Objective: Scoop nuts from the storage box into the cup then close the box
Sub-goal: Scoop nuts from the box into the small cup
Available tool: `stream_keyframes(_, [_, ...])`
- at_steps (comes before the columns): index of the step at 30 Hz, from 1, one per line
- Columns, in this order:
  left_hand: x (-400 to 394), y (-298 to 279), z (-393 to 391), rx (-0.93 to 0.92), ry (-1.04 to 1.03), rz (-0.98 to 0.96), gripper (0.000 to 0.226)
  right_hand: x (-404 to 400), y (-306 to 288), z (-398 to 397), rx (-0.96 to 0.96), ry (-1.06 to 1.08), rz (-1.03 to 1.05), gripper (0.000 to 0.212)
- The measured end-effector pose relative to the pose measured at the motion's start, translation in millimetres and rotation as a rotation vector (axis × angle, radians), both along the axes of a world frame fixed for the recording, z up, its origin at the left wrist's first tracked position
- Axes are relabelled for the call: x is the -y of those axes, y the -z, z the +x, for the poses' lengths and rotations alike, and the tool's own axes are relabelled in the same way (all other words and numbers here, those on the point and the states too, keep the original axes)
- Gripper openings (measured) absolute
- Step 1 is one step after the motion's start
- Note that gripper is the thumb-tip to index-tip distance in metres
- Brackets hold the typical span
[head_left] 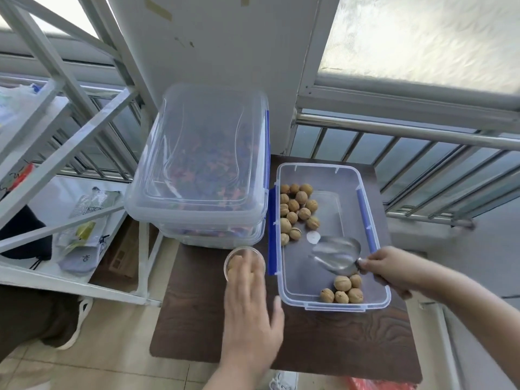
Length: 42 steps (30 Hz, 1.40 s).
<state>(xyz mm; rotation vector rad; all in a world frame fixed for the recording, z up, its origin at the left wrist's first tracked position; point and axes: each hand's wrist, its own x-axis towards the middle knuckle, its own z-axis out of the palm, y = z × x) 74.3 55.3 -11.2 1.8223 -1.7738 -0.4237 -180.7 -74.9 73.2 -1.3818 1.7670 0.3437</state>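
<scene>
An open clear storage box [377,301] with blue clips sits on a dark wooden table. Walnuts [298,211] lie in a cluster at its far left, and a smaller group [344,289] rests at its near end. My right hand [391,270] grips the handle of a metal scoop [336,253], whose empty bowl hovers inside the box above the near group. A small clear cup [235,256] with nuts in it stands left of the box. My left hand [250,311] is flat with fingers spread, its fingertips over the cup. I see no lid for the box.
Two stacked clear lidded bins [202,164] of colourful pieces stand behind the cup. A white metal rack [56,153] with bags is at the left. A railing [422,136] runs behind the table. The table's front edge [281,367] is near my wrist.
</scene>
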Motion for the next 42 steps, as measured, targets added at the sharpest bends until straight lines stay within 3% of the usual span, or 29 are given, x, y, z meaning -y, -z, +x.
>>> stream_keyframes(2, [-15.3,5.1,-25.6,0.037,0.242,-0.023,0.079,-11.3,23.2,5.1,-0.015,0.036,0.027,0.035])
stream_keyframes(4, [-23.4,20.3,-41.7,0.114,0.347,0.077,0.083,-16.2,40.6,14.1,0.002,0.107,0.025,0.034])
stream_keyframes(7, [-28.2,42.9,-47.2,0.187,0.379,0.211,0.098,-11.6,66.4,33.0,0.036,0.196,-0.047,0.039])
stream_keyframes(13, [-26.9,52.8,-40.1,0.192,0.441,0.206,0.104,6.9,105.2,79.9,0.161,0.309,-0.158,0.036])
stream_keyframes(20, [-25.2,71.1,-36.3,0.267,0.468,0.135,0.088,39.1,127.8,129.2,0.48,0.747,-0.08,0.023])
stream_keyframes(26, [-30.4,70.0,-32.0,0.356,0.482,0.093,0.111,46.0,145.2,124.6,0.428,0.674,-0.144,0.033])
stream_keyframes(28, [-31.1,72.5,-32.7,0.374,0.478,0.076,0.097,39.0,144.9,118.5,0.429,0.655,-0.18,0.032])
stream_keyframes(32, [-28.9,68.0,-33.2,0.292,0.437,0.038,0.078,20.8,136.9,102.0,0.457,0.649,-0.23,0.027])
stream_keyframes(35, [-21.4,41.9,-22.6,0.082,0.354,-0.122,0.085,5.5,130.4,87.4,0.498,0.614,-0.285,0.025])
stream_keyframes(38, [-13.2,17.0,3.4,-0.029,0.116,-0.216,0.09,-11.7,119.2,71.9,0.531,0.567,-0.338,0.023])
stream_keyframes(42, [8.0,14.4,33.0,-0.098,-0.171,0.035,0.115,-25.2,95.4,49.6,0.589,0.455,-0.354,0.023])
